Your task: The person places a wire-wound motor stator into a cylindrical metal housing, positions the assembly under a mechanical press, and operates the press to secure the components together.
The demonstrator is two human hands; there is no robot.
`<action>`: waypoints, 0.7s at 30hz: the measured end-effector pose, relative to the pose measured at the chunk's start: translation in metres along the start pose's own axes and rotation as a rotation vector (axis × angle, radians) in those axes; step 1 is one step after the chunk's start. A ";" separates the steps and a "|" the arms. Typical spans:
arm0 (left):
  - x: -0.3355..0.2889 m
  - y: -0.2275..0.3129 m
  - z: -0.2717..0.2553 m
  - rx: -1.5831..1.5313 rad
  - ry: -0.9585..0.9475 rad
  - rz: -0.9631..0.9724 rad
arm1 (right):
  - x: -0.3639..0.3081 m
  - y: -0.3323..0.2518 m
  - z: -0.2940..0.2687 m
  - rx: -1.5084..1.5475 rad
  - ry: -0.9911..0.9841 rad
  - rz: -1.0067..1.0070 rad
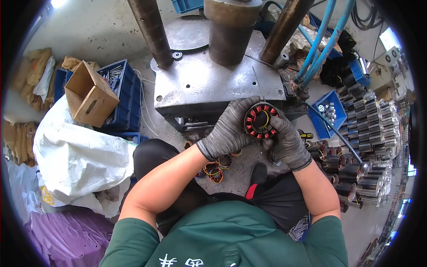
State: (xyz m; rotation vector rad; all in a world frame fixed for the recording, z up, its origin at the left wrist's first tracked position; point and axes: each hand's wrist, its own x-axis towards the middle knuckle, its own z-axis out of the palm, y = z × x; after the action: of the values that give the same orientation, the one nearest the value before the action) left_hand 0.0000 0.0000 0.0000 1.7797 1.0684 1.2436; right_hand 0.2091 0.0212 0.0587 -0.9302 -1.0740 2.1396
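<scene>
A motor stator, a dark ring with red copper windings around its inside, is held up in front of the press table. My left hand, in a grey knit glove, grips its left side. Wrapped around the right side is my right hand, gloved the same way, with its thumb on the rim. A yellow wire loop shows in the middle of the ring. Below my hands, more stators with coloured leads lie on the floor between my legs.
Ahead stands a press with a steel table, a thick ram and a small bearing. Metal cylinders crowd the right, near a blue bin and a ball-ended lever. A wooden box and white sack are left.
</scene>
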 end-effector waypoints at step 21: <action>0.001 -0.002 -0.013 -0.086 0.132 -0.078 | -0.003 0.000 -0.004 -0.355 0.095 -0.238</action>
State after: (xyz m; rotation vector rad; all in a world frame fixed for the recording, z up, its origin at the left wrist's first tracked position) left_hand -0.0122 0.0031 0.0022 1.5949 1.1295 1.3536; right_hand 0.2145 0.0208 0.0577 -0.9925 -1.4660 1.7273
